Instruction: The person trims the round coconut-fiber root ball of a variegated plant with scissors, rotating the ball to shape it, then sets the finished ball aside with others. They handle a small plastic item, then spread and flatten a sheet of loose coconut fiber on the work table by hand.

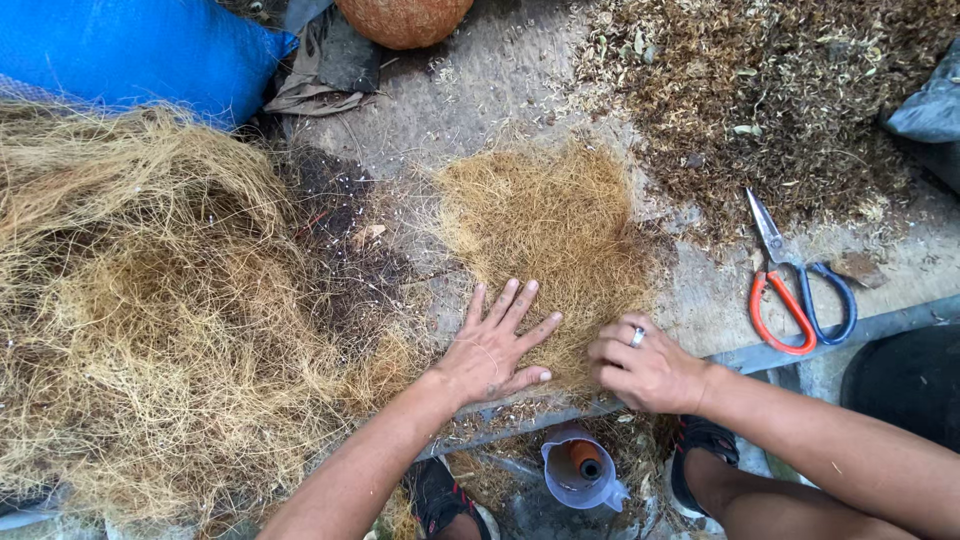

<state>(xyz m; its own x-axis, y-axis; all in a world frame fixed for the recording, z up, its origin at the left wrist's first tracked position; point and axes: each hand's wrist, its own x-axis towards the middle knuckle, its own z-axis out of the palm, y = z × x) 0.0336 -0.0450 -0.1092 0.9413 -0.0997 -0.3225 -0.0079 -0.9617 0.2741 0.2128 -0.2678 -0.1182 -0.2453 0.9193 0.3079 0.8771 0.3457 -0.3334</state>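
Rough grey concrete floor (500, 80) carries a flat round mat of golden-brown coir fibre (545, 235) in the middle; the left hand (493, 345) lies flat on its near edge, fingers (515, 305) spread apart; the right hand (645, 368), wearing a ring, rests just beside it with fingers curled together on the fibre; a big loose heap of pale straw-coloured fibre (150, 320) sits left; orange-and-blue-handled scissors (795, 285) lie right.

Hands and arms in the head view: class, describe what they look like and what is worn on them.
Both forearms are bare, with no sleeves or gloves in view. The right hand wears a plain silver-coloured ring on one finger. The left hand wears nothing.
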